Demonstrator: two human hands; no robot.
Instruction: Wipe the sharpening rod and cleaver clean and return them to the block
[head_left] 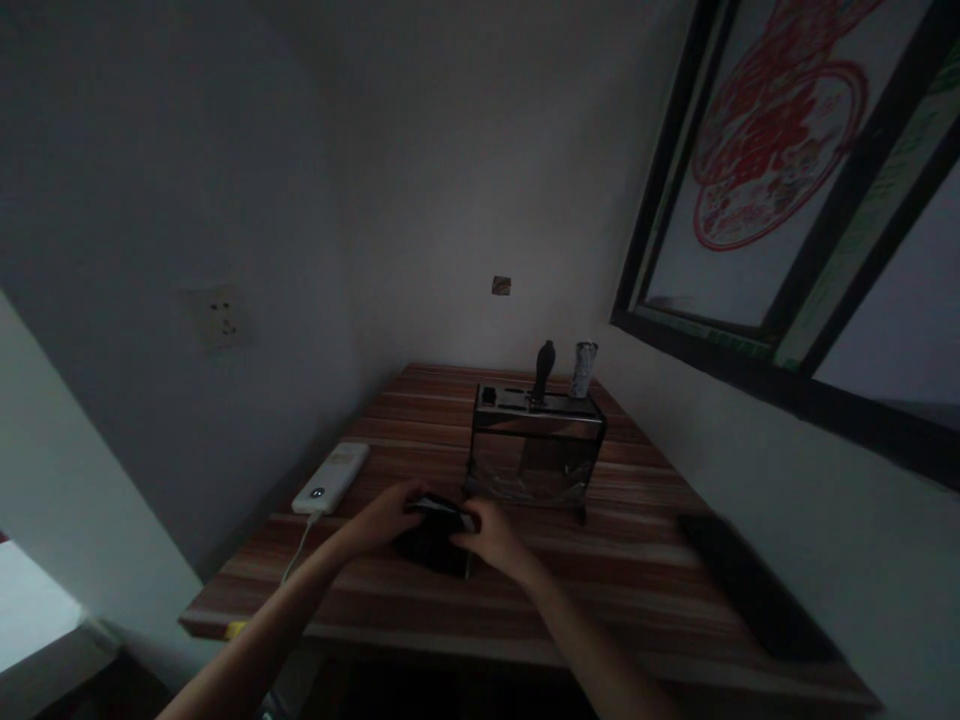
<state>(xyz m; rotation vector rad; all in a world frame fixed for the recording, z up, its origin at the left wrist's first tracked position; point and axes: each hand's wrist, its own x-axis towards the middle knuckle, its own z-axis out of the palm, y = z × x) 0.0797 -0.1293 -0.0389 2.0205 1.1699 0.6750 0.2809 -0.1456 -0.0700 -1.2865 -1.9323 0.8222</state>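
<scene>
A flat black object (435,545), like a pouch or a wallet, is near the front middle of the table. A pale strip shows along its upper edge. My left hand (388,518) has its fingers closed on the top left corner. On the other side my right hand (491,538) pinches the right edge, thumb in front. Dim light hides the details of the black surface. Just behind the hands stands a knife rack (538,415) with clear sides and a dark-handled knife (544,370) upright in it.
A white power bank (331,478) with a white cable (300,550) lies at the left edge of the wood-grain table (420,410). A patterned cup-like item (583,370) rises at the rack's right end. At right lies a long black slab (757,590) beside the wall.
</scene>
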